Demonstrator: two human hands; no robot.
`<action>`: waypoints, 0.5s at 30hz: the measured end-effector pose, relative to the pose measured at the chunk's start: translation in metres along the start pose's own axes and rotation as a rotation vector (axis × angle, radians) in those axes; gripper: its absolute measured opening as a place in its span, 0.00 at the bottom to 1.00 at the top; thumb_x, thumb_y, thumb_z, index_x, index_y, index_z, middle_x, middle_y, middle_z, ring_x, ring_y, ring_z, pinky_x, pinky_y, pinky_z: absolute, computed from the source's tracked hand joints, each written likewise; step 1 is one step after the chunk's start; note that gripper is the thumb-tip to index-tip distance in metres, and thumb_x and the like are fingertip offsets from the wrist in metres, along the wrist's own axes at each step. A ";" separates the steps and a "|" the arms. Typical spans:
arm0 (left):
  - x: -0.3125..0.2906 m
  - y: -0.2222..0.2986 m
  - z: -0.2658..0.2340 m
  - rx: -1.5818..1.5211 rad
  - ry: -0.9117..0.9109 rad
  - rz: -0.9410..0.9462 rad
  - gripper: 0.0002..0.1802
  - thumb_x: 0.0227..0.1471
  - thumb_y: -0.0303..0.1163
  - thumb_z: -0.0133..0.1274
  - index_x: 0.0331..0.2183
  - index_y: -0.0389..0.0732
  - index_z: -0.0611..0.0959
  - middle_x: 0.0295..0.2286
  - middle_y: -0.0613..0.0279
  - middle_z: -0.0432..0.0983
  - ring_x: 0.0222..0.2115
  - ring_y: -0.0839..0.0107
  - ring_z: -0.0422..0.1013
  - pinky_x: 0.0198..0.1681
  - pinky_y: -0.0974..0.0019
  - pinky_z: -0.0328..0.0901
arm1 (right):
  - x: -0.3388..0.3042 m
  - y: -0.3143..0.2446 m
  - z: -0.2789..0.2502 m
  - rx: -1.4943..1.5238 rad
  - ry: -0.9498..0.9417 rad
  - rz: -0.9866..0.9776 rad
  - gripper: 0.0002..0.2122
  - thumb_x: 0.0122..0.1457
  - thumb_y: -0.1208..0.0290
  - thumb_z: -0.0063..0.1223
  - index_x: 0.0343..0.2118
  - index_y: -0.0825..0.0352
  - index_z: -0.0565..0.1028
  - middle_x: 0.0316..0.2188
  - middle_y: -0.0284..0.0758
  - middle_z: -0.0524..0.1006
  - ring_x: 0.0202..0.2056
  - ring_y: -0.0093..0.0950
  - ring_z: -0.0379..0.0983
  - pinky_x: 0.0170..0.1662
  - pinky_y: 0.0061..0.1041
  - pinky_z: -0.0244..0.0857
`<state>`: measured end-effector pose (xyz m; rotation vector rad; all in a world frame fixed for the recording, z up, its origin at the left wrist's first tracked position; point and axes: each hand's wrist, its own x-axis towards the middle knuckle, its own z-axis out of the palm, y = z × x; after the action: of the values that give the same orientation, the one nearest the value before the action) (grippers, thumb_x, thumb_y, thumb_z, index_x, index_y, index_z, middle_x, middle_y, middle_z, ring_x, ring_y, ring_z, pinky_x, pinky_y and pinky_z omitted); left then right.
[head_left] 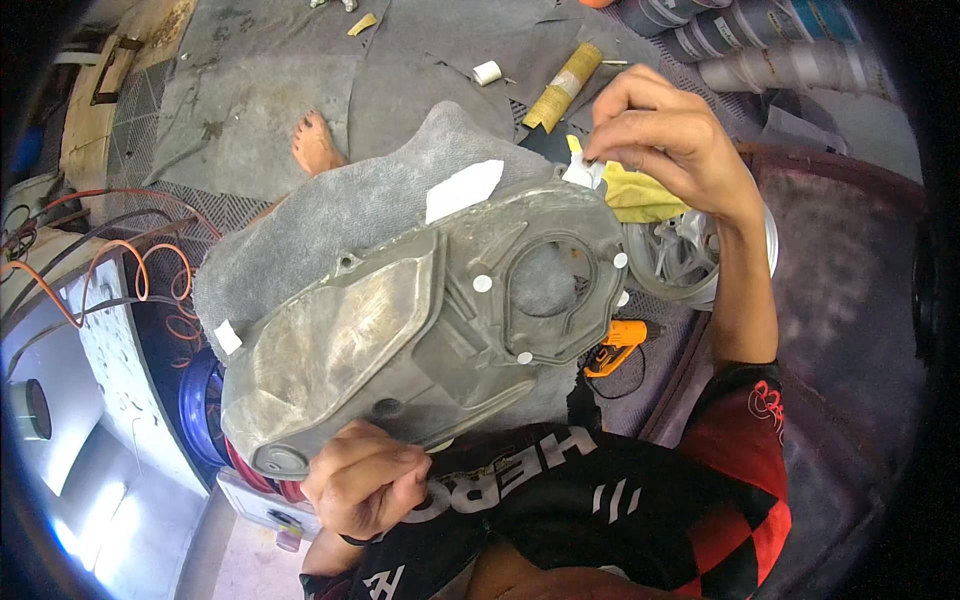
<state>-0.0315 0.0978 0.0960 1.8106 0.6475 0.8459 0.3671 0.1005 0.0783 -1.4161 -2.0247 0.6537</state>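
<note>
A worn grey metal engine cover [340, 340] lies tilted across a grey towel [290, 225] over my lap. Small white discs [482, 284] sit around its ring-shaped opening, and a white tape piece [464, 190] stands along its far edge. Another white scrap [228, 338] is at its left end. At the cover's far right corner, my right hand [665, 135] pinches a piece of white tape [583, 172] with a yellow tip beside it. My left hand [365, 480] is closed with fingers curled at the cover's near edge; whatever it holds is hidden.
Yellow sheet material [645, 195] rests on a silver wheel [675, 255] at the right, near an orange power tool [618, 345]. A yellow roll [562, 88] and a white roll [487, 72] lie on the floor. Buckets [740, 35] stand far right; orange coiled hose [145, 270] hangs left.
</note>
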 end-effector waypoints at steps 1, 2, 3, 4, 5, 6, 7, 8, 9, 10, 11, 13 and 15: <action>0.000 0.000 0.002 0.014 0.010 0.000 0.14 0.49 0.21 0.67 0.36 0.32 0.79 0.29 0.54 0.78 0.23 0.66 0.77 0.22 0.66 0.69 | 0.001 0.001 -0.003 -0.015 0.008 -0.029 0.06 0.51 0.78 0.65 0.33 0.67 0.83 0.31 0.33 0.76 0.36 0.31 0.73 0.39 0.28 0.66; 0.000 0.001 0.004 0.028 0.020 -0.001 0.14 0.49 0.21 0.67 0.36 0.32 0.79 0.29 0.54 0.78 0.23 0.66 0.77 0.22 0.67 0.69 | 0.001 0.001 -0.006 -0.029 0.016 -0.057 0.06 0.50 0.78 0.65 0.32 0.68 0.83 0.31 0.33 0.76 0.36 0.31 0.72 0.39 0.28 0.66; 0.000 0.002 0.004 0.038 0.018 -0.003 0.14 0.48 0.20 0.67 0.36 0.32 0.79 0.29 0.55 0.78 0.23 0.66 0.76 0.22 0.67 0.69 | 0.005 -0.007 -0.003 0.008 -0.008 -0.087 0.05 0.50 0.77 0.65 0.32 0.68 0.83 0.31 0.33 0.76 0.37 0.32 0.72 0.40 0.29 0.66; 0.000 0.002 0.004 0.041 0.014 -0.003 0.14 0.48 0.20 0.67 0.36 0.32 0.79 0.29 0.54 0.77 0.23 0.66 0.76 0.22 0.67 0.69 | 0.002 0.000 -0.002 -0.010 -0.003 -0.073 0.05 0.50 0.77 0.65 0.32 0.68 0.83 0.31 0.33 0.76 0.37 0.32 0.72 0.40 0.29 0.66; 0.000 0.001 0.004 0.043 0.009 -0.004 0.14 0.48 0.20 0.67 0.36 0.32 0.79 0.29 0.54 0.77 0.23 0.67 0.76 0.22 0.67 0.69 | -0.001 0.013 0.000 -0.028 0.001 -0.059 0.05 0.50 0.76 0.66 0.32 0.67 0.83 0.31 0.33 0.76 0.37 0.32 0.72 0.40 0.30 0.66; 0.000 0.000 0.005 0.052 0.016 -0.001 0.14 0.48 0.20 0.67 0.36 0.32 0.79 0.29 0.54 0.77 0.23 0.67 0.76 0.22 0.67 0.69 | -0.001 0.022 -0.001 -0.047 0.002 -0.058 0.05 0.50 0.76 0.66 0.32 0.67 0.83 0.31 0.33 0.76 0.37 0.32 0.72 0.40 0.30 0.66; 0.001 0.001 0.005 0.058 0.014 -0.002 0.14 0.48 0.20 0.67 0.36 0.32 0.79 0.29 0.54 0.77 0.22 0.67 0.76 0.22 0.67 0.69 | -0.002 0.020 -0.004 -0.096 0.042 -0.046 0.07 0.52 0.74 0.65 0.34 0.63 0.83 0.32 0.31 0.77 0.36 0.32 0.72 0.40 0.30 0.66; 0.003 0.002 0.005 0.064 0.012 -0.003 0.14 0.48 0.20 0.67 0.36 0.32 0.79 0.29 0.54 0.77 0.22 0.67 0.76 0.21 0.67 0.68 | 0.000 0.014 -0.004 -0.047 0.037 -0.078 0.07 0.52 0.75 0.65 0.34 0.63 0.83 0.32 0.31 0.77 0.36 0.32 0.72 0.39 0.30 0.66; 0.002 0.004 0.005 0.065 0.003 -0.011 0.14 0.48 0.20 0.67 0.36 0.32 0.79 0.29 0.53 0.77 0.22 0.67 0.76 0.21 0.67 0.68 | 0.002 0.005 0.000 0.007 0.031 -0.101 0.07 0.51 0.75 0.66 0.34 0.63 0.83 0.32 0.31 0.77 0.36 0.32 0.72 0.39 0.30 0.66; 0.001 0.004 0.005 0.073 0.008 -0.017 0.14 0.48 0.20 0.67 0.36 0.32 0.79 0.29 0.53 0.77 0.22 0.67 0.75 0.21 0.67 0.68 | 0.003 0.000 0.003 0.060 0.026 -0.124 0.07 0.51 0.75 0.66 0.34 0.63 0.83 0.32 0.31 0.78 0.36 0.32 0.72 0.39 0.29 0.66; 0.000 0.004 0.006 0.081 0.013 -0.022 0.14 0.48 0.20 0.67 0.36 0.32 0.79 0.29 0.54 0.77 0.22 0.67 0.75 0.21 0.67 0.68 | 0.003 0.008 0.007 0.035 0.002 -0.118 0.06 0.51 0.75 0.66 0.34 0.63 0.83 0.32 0.31 0.78 0.36 0.32 0.73 0.38 0.30 0.67; 0.002 0.003 0.006 0.080 0.022 -0.019 0.13 0.48 0.20 0.67 0.36 0.32 0.79 0.28 0.54 0.77 0.22 0.67 0.75 0.21 0.67 0.68 | -0.002 0.018 -0.001 -0.040 0.045 -0.068 0.06 0.52 0.74 0.65 0.34 0.63 0.83 0.32 0.31 0.78 0.37 0.31 0.73 0.39 0.30 0.67; 0.001 0.004 0.006 0.077 0.020 -0.031 0.13 0.49 0.20 0.67 0.35 0.32 0.79 0.28 0.54 0.76 0.21 0.68 0.75 0.22 0.66 0.68 | -0.001 0.012 -0.006 -0.053 0.038 -0.076 0.06 0.52 0.73 0.65 0.34 0.62 0.83 0.32 0.30 0.78 0.38 0.31 0.73 0.41 0.30 0.67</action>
<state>-0.0258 0.0935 0.0987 1.8580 0.7278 0.8287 0.3790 0.1036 0.0743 -1.3643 -2.0692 0.5408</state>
